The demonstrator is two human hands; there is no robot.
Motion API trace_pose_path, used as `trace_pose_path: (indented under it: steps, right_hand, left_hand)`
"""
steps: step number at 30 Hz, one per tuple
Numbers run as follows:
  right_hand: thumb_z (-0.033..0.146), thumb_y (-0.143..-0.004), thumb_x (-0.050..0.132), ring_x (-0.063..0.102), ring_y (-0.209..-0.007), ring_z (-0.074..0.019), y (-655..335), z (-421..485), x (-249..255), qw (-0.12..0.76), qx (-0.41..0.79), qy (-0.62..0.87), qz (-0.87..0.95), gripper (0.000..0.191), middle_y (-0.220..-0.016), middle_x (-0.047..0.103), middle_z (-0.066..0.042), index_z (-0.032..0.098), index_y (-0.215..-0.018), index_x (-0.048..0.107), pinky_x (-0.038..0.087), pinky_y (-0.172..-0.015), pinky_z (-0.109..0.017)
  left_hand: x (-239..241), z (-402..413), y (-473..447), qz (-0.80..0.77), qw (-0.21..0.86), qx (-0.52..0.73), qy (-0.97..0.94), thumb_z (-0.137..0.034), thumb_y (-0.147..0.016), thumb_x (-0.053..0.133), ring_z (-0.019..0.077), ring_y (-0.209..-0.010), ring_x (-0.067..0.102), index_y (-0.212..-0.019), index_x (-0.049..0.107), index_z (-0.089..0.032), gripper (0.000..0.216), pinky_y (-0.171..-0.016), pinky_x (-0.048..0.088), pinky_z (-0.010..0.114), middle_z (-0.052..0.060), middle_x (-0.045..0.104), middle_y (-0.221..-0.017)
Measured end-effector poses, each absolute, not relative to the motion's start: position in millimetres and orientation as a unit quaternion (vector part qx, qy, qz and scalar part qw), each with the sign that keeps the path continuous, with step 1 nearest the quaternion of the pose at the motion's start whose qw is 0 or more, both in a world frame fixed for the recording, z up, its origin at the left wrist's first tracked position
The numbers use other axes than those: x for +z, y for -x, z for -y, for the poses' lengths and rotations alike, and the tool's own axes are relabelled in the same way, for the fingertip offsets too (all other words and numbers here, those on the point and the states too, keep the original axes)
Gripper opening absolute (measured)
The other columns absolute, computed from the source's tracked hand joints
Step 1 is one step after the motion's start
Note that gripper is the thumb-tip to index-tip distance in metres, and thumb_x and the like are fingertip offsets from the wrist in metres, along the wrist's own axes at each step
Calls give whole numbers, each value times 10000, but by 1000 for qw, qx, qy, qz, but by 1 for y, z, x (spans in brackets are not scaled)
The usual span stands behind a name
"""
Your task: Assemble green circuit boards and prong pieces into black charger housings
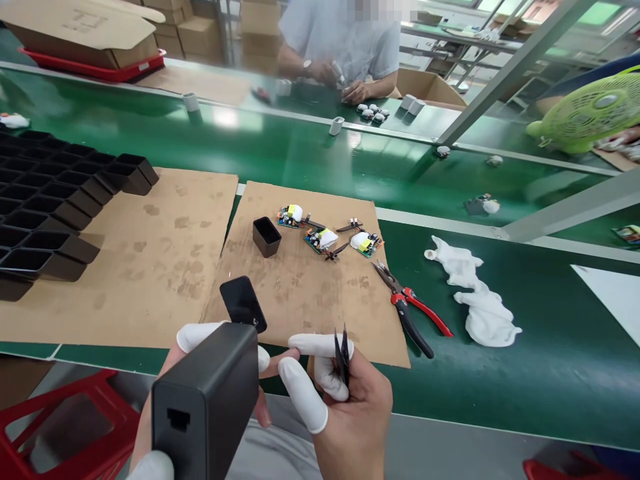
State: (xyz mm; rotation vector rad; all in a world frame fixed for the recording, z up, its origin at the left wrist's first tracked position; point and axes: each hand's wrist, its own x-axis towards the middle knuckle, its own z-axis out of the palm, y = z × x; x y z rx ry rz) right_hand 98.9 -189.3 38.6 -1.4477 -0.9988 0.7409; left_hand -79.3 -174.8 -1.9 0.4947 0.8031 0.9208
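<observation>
My left hand, with white finger cots, is wrapped round a black charger housing held close to the camera. My right hand, also in finger cots, pinches a small black pronged part between thumb and fingers. Just beyond the hands a black cap lies on the cardboard sheet. Farther on that sheet stand an empty black shell and three small circuit boards with loose black contact pieces beside them.
Red-handled pliers and crumpled white gloves lie to the right on the green belt. Black compartment trays fill the left. A red crate sits below left. Another person works across the belt; a green fan stands right.
</observation>
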Motion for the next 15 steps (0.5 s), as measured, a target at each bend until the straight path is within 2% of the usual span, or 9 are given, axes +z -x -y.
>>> trace_pose_path:
  steps: [2, 5, 8, 12, 15]
  right_hand:
    - [281, -879, 905, 323, -528, -95, -100, 188, 41, 582, 313, 617, 428, 48, -562, 481, 76, 284, -927, 910, 332, -450, -192]
    - [278, -940, 852, 405, -510, -88, -102, 189, 41, 574, 325, 609, 441, 87, -606, 620, 39, 289, -975, 930, 339, -453, -188]
    - [321, -1000, 793, 410, -550, -97, -104, 192, 41, 576, 340, 605, 432, 156, -666, 637, 18, 283, -1044, 937, 361, -496, -208]
    - [306, -965, 823, 306, -605, -109, -104, 200, 39, 591, 347, 598, 416, 185, -682, 490, 54, 279, -1120, 921, 323, -541, -242]
    - [291, -947, 849, 349, -616, -118, -105, 205, 35, 588, 346, 589, 433, 212, -711, 518, 46, 269, -1152, 899, 336, -553, -260]
  left_hand:
    - [-3, 168, 80, -354, 798, 423, -243, -497, -969, 863, 373, -865, 890, -1075, 837, -254, 267, -1014, 697, 560, 46, 878, -848]
    - [-6, 164, 84, -320, 819, 404, -253, -589, -1009, 786, 347, -776, 883, -1122, 856, -231, 382, -807, 728, 480, 74, 889, -954]
    - [-5, 168, 86, -279, 822, 436, -238, -696, -989, 748, 398, -900, 890, -1143, 873, -232, 504, -715, 728, 464, 104, 890, -1118]
    - [7, 177, 81, -278, 794, 496, -213, -804, -867, 780, 504, -1145, 840, -1295, 870, -274, 687, -717, 751, 505, 134, 861, -1297]
    - [17, 181, 78, -352, 780, 478, -200, -885, -800, 773, 541, -1177, 822, -1274, 892, -290, 770, -753, 758, 548, 140, 848, -1343]
